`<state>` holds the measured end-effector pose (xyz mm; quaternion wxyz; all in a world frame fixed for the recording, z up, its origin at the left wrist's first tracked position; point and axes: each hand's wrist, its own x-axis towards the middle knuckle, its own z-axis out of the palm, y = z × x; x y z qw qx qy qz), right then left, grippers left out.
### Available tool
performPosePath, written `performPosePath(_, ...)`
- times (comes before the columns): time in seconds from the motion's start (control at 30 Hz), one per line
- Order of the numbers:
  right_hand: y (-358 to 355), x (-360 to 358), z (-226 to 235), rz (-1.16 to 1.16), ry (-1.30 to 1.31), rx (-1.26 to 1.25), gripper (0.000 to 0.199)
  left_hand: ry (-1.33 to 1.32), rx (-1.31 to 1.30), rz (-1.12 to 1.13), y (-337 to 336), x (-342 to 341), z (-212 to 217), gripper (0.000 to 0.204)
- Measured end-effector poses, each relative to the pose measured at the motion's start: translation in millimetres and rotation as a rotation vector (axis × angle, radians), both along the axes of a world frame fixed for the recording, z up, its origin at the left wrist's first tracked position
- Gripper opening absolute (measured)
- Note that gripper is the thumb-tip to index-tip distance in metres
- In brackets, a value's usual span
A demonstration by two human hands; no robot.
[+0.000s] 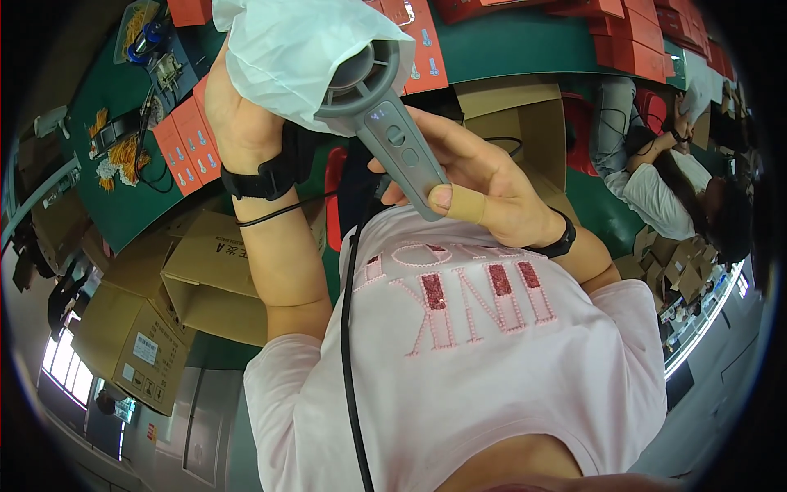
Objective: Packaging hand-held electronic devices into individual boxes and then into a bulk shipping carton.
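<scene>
Right hand (484, 184) gripping grey hair dryer (385, 123) by its handle, fingers wrapping closed, left hand (238, 115) clutching white plastic bag (287, 49) over its head

It was a packing workshop: a green table (508, 45) carried orange boxes (184, 143), with cardboard cartons (139, 328) stacked beside it.

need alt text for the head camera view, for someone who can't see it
A person in a pink shirt holds a grey handheld device by its handle in the right hand, while the left hand pulls a white plastic bag over its round head. Behind lie a green table, orange boxes and cardboard cartons.
</scene>
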<state>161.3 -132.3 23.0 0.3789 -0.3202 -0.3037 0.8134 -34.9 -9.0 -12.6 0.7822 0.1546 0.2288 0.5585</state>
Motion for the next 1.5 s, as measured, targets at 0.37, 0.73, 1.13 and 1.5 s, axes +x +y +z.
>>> performPosePath(0.37, 4.1, 1.3, 6.6, 0.025, 0.035, -0.059, 0.075, -0.695, -0.269, -0.210, 14.4, -48.8, -66.1, 0.041)
performPosePath(0.73, 2.2, 2.1, -6.9, -0.037, -0.022, 0.035, 0.072, -0.076, 0.081, -0.046, 2.9, 6.4, 0.6, 0.043)
performPosePath(1.13, -0.4, 5.2, -4.1, -0.043, -0.036, 0.017, 0.072, -0.153, 0.115, -0.117, 7.5, 1.9, -7.7, 0.042)
performPosePath(1.5, -3.7, 11.7, 1.1, -0.054, -0.026, -0.008, 0.073, -0.281, -0.097, -0.222, 11.2, -13.1, -20.5, 0.046)
